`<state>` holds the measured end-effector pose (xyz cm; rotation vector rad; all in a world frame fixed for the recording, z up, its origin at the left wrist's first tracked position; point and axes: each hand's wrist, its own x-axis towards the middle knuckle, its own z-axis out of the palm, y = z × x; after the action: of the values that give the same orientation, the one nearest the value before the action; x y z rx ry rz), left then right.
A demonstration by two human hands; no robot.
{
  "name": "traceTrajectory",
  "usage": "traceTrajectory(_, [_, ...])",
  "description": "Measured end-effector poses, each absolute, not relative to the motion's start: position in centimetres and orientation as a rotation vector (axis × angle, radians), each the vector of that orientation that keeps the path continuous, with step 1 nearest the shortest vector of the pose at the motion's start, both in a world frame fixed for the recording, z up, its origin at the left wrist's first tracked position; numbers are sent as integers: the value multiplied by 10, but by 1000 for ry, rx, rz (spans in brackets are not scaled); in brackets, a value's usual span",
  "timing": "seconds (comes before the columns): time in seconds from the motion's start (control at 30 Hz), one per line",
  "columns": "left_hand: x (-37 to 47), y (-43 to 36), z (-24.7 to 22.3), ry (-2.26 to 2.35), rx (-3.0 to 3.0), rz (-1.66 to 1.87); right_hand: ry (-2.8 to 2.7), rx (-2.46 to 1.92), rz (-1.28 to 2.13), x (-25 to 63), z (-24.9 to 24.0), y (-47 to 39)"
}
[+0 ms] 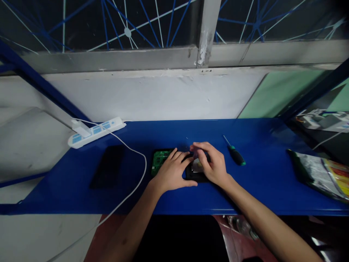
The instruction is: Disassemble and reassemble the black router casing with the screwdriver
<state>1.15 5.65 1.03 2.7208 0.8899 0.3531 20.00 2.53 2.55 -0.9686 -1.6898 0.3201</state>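
A black device with a green circuit board lies on the blue table, and my left hand rests over it with fingers spread. To its right, a black casing with a silvery, pale part sits partly under my right hand. The fingers of my right hand are bent together above that casing; what they hold is too small and blurred to name. My left fingertips reach the casing's left side. A green and black screwdriver lies right of my right hand.
A white power strip with a plugged-in adapter stands at the back left. Its white cable curves across the blue table. A dark flat object lies left, a shiny packet right. Blue frame bars flank the table.
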Motion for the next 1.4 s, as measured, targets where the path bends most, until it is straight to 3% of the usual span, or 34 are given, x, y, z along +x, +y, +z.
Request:
traceTrajectory(0.4, [11, 56, 8, 912, 2726, 347, -1713, -937, 99, 200, 29, 29])
traceTrajectory(0.73, [11, 56, 12, 894, 2716, 343, -1760, -928, 321, 201, 27, 23])
traceTrajectory(1.17, [12, 57, 8, 920, 2718, 328, -1723, -914, 122, 201, 26, 23])
traceTrajectory(1.4, [12, 56, 12, 902, 2705, 331, -1681, -872, 270, 201, 28, 21])
